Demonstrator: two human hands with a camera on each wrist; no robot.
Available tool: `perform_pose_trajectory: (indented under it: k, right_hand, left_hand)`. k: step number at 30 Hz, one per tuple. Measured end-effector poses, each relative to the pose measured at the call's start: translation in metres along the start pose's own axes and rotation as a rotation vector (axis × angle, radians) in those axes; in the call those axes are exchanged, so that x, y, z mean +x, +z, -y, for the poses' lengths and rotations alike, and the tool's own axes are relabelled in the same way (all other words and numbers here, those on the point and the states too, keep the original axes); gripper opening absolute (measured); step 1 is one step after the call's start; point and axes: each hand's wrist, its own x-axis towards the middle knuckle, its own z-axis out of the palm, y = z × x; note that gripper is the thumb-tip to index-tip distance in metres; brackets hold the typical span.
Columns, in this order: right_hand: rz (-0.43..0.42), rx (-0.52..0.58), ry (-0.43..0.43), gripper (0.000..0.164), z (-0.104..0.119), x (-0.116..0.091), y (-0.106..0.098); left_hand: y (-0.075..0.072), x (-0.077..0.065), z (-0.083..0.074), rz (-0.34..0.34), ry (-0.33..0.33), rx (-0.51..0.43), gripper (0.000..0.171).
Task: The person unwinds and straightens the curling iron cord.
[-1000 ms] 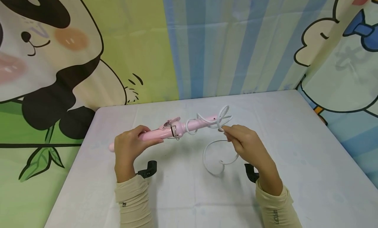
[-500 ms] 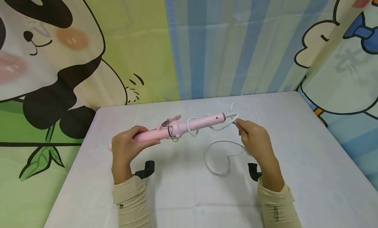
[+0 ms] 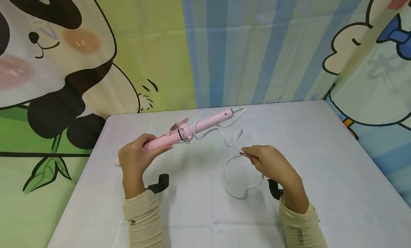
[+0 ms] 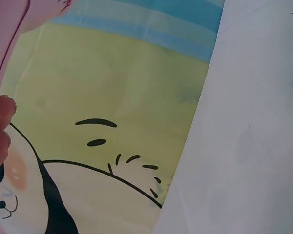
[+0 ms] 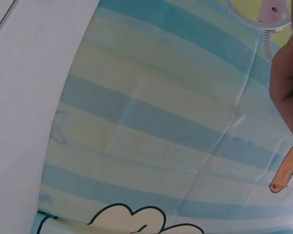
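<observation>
A pink curling iron [image 3: 210, 122] slants above the table in the head view, its handle end up and to the right. My left hand [image 3: 135, 158] grips it round the barrel, and the barrel's tip pokes out past the palm. In the left wrist view, fingertips [image 4: 1, 146] curl against the pink barrel [image 4: 2, 53] at the left edge. The white cord [image 3: 221, 133] leaves the handle's end, loops once round the handle and hangs down. My right hand [image 3: 271, 164] pinches the cord between thumb and fingers; a further loop dangles beneath it.
A white-covered table [image 3: 199, 212] lies under both hands. Behind it hangs a printed curtain [image 3: 237, 55] with stripes and a panda, and another printed cloth [image 3: 379, 98] borders the right side. Black wrist mounts [image 3: 159, 183] stick out beside the wrists.
The handle end has swung upward and a little left, with fewer cord turns around it. My right hand moved out to the right, then back left and lower, drawing the cord off the handle.
</observation>
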Motion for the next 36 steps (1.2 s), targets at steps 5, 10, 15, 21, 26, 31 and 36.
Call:
perform_pose_trajectory:
  k: [5, 10, 15, 21, 26, 31, 36]
  right_hand:
    - [-0.025, 0.063, -0.139, 0.02, 0.004, -0.004, -0.003]
    - [-0.201, 0.137, -0.347, 0.026, 0.002, -0.004, -0.003]
    - [-0.453, 0.186, -0.469, 0.027, -0.002, -0.001, -0.004]
    - [-0.695, 0.217, -0.354, 0.02, -0.004, 0.0, -0.008]
    - [-0.882, 0.207, -0.091, 0.016, -0.008, -0.002, -0.016]
    - [-0.965, 0.156, 0.095, 0.015, -0.021, -0.005, -0.021]
    - [-0.96, 0.103, 0.156, 0.017, -0.034, -0.006, -0.022]
  left_hand:
    - [0.003, -0.001, 0.002, 0.029, 0.002, 0.059, 0.087]
    - [0.004, -0.001, 0.002, 0.122, -0.005, 0.083, 0.088]
    - [0.002, -0.001, 0.001, 0.3, -0.035, 0.05, 0.062]
    - [0.001, 0.001, -0.006, 0.504, -0.039, -0.039, 0.043]
    - [0.0, 0.002, -0.011, 0.608, -0.077, -0.118, 0.042]
    - [-0.003, 0.002, -0.011, 0.568, -0.067, -0.212, 0.039]
    - [-0.006, -0.001, -0.005, 0.402, -0.03, -0.274, 0.039]
